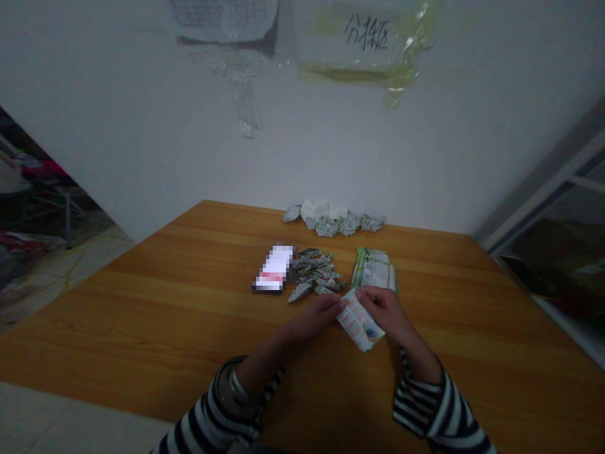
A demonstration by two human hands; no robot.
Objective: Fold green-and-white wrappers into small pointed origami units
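A small white printed leaflet (362, 326) with orange text and a blue picture is held at an angle above the table. My left hand (314, 317) pinches its left edge. At its top edge, the fingers of my right hand (384, 310) are closed on the same sheet. Just beyond the right hand lies a stack of flat green-and-white printed sheets or packets (375, 268). Several small folded pieces of printed paper (316, 272) form a loose pile past the left hand.
A phone (274, 270) with a lit, blurred screen lies left of the pile. Crumpled printed paper and white tissue (326, 217) sit along the wall at the wooden table's (165, 302) back edge. A handwritten sign (366, 34) is taped to the wall.
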